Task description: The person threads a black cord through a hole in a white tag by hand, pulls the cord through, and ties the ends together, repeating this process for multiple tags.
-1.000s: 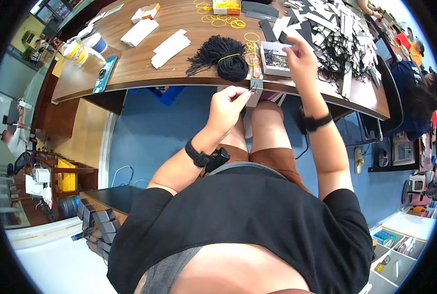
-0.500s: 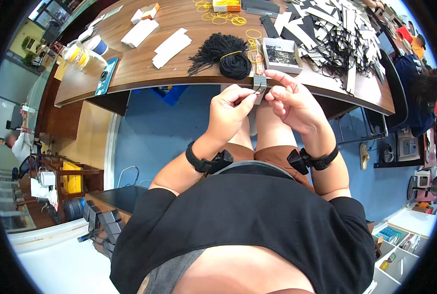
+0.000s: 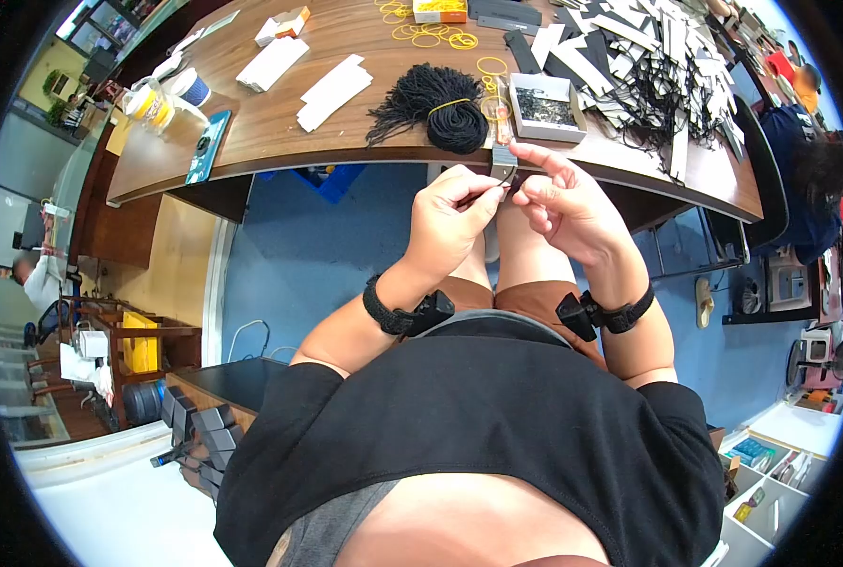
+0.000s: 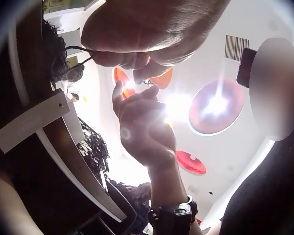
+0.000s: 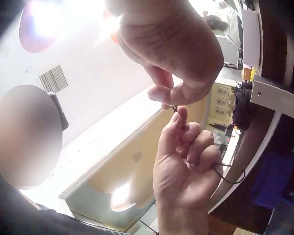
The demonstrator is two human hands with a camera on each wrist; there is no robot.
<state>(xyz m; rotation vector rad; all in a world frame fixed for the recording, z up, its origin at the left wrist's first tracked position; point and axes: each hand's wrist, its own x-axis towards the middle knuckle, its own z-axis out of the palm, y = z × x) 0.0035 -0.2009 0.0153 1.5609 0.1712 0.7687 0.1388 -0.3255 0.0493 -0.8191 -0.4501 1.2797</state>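
My left hand (image 3: 445,225) pinches a thin black cord (image 4: 76,47) between thumb and fingers, and a loop of it sticks out behind the hand. Facing it, my right hand (image 3: 580,215) has thumb and a finger together on a tiny dark piece (image 5: 175,109), its index finger stretched forward. The fingertips of both hands meet around this piece, just in front of the table edge. Beyond them a grey block (image 3: 503,163) is fixed at the edge. A white box (image 3: 546,128) of small black pieces and a bundle of black cords (image 3: 454,128) lie behind.
White and black strips with cords (image 3: 643,71) are heaped at the right of the table (image 3: 242,123). White card stacks (image 3: 334,93), yellow rubber bands (image 3: 431,36), a teal phone-like box (image 3: 208,147) and cups (image 3: 191,87) stand farther left.
My right hand has come down from above the white box to meet the left hand's fingertips. Over the last half second both hands have drawn slightly closer; the left keeps its pinch on the cord.
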